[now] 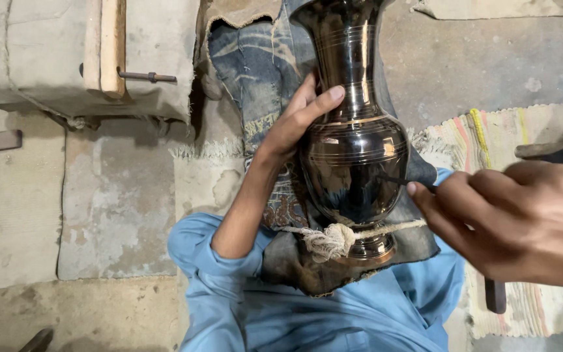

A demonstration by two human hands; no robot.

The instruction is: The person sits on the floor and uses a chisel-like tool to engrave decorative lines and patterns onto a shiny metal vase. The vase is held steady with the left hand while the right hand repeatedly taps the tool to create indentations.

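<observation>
A tall, shiny dark metal vase with thin engraved bands lies across my lap on a worn denim cloth. A frayed rope is knotted around its narrow foot. My left hand grips the vase at its neck, fingers wrapped on the left side. My right hand pinches a thin dark tool whose tip touches the vase's belly.
My legs in light blue cloth lie under the vase. A striped woven mat lies to the right. A cloth-covered block with a wooden piece and a metal bolt sits top left on the concrete floor.
</observation>
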